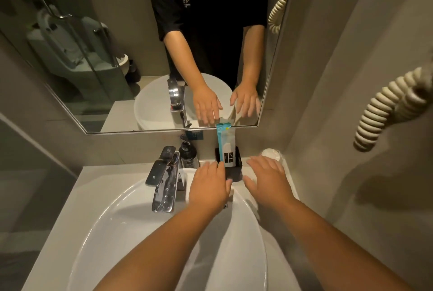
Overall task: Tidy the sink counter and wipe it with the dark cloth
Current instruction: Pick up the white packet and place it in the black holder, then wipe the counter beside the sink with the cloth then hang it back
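A black square holder (235, 171) stands on the white counter (98, 185) behind the basin, against the wall. A teal and white packet (225, 145) stands upright in it. My left hand (209, 185) reaches to the holder's left side, fingers spread, fingertips at its edge. On the holder's right, my right hand (269, 178) hovers with fingers apart and holds nothing. No dark cloth is in view.
A chrome faucet (164, 178) stands left of my hands, with a dark pump bottle (187, 152) behind it. A wrapped white item (273, 153) sits in the back right corner. The white basin (131, 232) lies below. A mirror (140, 44) and coiled cord (384, 112) hang on the walls.
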